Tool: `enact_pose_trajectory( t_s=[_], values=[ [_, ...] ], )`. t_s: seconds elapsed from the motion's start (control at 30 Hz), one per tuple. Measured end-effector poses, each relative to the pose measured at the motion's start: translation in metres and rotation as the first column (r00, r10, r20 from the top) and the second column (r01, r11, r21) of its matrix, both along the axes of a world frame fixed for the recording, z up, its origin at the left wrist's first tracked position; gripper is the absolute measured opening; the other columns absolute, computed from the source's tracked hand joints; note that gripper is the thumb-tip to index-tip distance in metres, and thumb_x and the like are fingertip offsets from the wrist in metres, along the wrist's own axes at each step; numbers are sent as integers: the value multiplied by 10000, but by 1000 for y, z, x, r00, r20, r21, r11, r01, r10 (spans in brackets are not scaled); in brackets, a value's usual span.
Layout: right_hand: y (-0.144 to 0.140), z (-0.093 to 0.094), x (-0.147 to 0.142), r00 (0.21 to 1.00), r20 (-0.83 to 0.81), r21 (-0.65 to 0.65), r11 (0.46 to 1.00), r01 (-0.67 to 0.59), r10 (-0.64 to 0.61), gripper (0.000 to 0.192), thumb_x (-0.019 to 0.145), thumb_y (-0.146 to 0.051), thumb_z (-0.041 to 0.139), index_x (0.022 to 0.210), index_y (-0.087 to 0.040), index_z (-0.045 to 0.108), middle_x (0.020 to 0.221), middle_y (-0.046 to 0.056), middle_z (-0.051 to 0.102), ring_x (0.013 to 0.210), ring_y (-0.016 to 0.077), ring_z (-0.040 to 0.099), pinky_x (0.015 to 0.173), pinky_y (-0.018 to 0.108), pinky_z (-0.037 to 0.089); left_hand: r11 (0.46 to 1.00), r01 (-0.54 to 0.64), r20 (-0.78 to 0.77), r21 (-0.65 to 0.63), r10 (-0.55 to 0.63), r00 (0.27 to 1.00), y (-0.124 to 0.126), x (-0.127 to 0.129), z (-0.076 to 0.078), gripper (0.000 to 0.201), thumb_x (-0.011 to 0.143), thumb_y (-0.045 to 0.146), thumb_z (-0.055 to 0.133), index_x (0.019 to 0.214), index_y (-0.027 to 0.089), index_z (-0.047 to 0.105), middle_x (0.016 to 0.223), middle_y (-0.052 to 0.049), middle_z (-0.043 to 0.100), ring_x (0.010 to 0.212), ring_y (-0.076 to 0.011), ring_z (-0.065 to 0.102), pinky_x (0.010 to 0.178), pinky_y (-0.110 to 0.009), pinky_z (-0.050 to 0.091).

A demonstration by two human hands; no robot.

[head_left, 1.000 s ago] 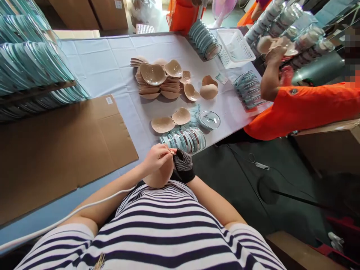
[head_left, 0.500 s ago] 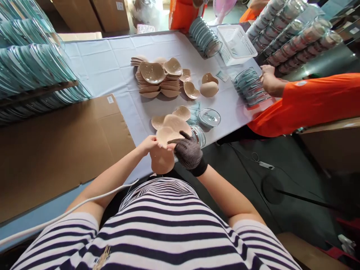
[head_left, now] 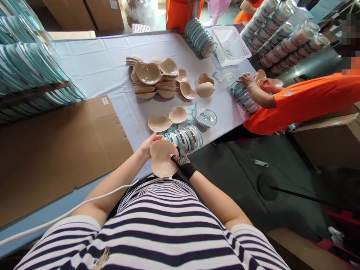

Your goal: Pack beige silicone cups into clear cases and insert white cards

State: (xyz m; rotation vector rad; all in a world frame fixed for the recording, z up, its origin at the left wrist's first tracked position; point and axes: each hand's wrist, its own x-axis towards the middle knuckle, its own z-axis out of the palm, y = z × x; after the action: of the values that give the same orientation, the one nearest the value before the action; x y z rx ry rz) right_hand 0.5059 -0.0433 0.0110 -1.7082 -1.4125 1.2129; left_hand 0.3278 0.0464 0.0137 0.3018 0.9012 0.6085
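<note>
Close to my body, at the table's front edge, I hold a beige stick-on bra cup between both hands. My bare left hand grips its upper left edge, the fingertips partly behind it. On its right side my right hand, in a dark dotted glove with bare fingertips, presses the thumb on the cup's face. A row of clear round cases lies just beyond the cup. Behind that row a joined pair of beige bra cups rests on the table, near a closed round case with lettering.
A stack of bra cups stands mid-table, with loose cups to its right. Cardboard and racks of clear cases are on the left. A white basket sits at the back. A co-worker in an orange sleeve handles cups at right.
The cup in my hands has come down toward my body and turned, uncovering the row of clear cases. The co-worker's hands at right now have bra cups by them.
</note>
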Motion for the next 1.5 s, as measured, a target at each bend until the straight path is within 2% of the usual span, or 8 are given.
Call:
enact_pose_trajectory(
  t_s=[0.2, 0.4, 0.47, 0.63, 0.97, 1.17, 1.37, 1.5],
  values=[
    [18, 6, 2, 984, -52, 53, 984, -167, 170, 576, 795, -255, 593, 1359, -203, 492, 1259, 93, 640, 1106, 235, 627, 947, 395, 524, 991, -56, 101, 118, 44, 994, -21, 5, 4, 627, 682, 638, 737, 1088, 171, 639, 1090, -122, 705, 1023, -292, 655, 891, -398, 525],
    [133, 19, 93, 950, 227, 30, 973, -228, 216, 369, 964, -288, 402, 1246, -191, 620, 1203, 60, 683, 1097, 187, 633, 966, 328, 492, 952, -183, -37, -244, 179, 983, -30, -7, -27, 420, 701, 548, 766, 941, 211, 693, 880, -53, 745, 997, -290, 676, 882, -376, 544],
    [191, 6, 134, 824, 562, 25, 995, -100, 69, 381, 952, -237, 424, 1287, -158, 587, 1278, 96, 642, 1164, 202, 592, 1019, 331, 441, 937, -188, 26, -296, 204, 979, -32, -14, -31, 362, 738, 491, 751, 970, 219, 697, 905, -45, 747, 1031, -268, 673, 923, -366, 533],
    [288, -46, 176, 419, 855, -272, 952, -137, 305, 438, 907, -94, 450, 1331, -139, 551, 1306, 182, 602, 1218, 243, 529, 1037, 384, 367, 932, -193, 167, -308, 252, 953, -38, -21, -30, 284, 768, 428, 723, 1000, 265, 707, 946, -40, 749, 1127, -272, 640, 989, -395, 495],
    [328, -99, 170, 438, 864, -288, 957, 23, 250, 327, 942, -217, 400, 1107, -120, 666, 1037, 223, 684, 1003, 264, 643, 815, 377, 453, 891, -368, -5, -266, 381, 925, -25, -17, -13, 682, 764, 790, 497, 1024, 185, 673, 984, -131, 727, 1079, -331, 638, 939, -467, 498],
    [271, -9, 143, 709, 696, 244, 966, -87, -112, 396, 930, -224, 312, 1154, -120, 622, 1186, 177, 648, 1108, 248, 588, 953, 413, 453, 926, -274, 141, -260, 317, 938, -22, -11, -18, 735, 737, 811, 510, 1058, 167, 659, 1045, -141, 713, 1130, -329, 614, 978, -459, 472],
    [125, 63, 37, 691, 607, 351, 648, -676, 392, 150, 877, -264, 578, 786, -265, 697, 1383, -19, 565, 1431, 280, 291, 1167, 580, 203, 977, -205, 218, -53, 212, 953, -12, 2, -7, 798, 724, 806, 541, 1244, 203, 594, 1202, -136, 666, 1197, -339, 574, 980, -492, 471],
    [74, 50, 21, 670, 556, 243, 675, -697, 491, 134, 869, -229, 597, 839, -270, 722, 1372, -5, 582, 1415, 277, 331, 1171, 582, 216, 996, -85, 71, 6, 84, 994, -14, 8, -4, 566, 660, 447, 820, 1121, 164, 657, 1067, -125, 716, 1063, -321, 642, 929, -433, 510]
  ],
)
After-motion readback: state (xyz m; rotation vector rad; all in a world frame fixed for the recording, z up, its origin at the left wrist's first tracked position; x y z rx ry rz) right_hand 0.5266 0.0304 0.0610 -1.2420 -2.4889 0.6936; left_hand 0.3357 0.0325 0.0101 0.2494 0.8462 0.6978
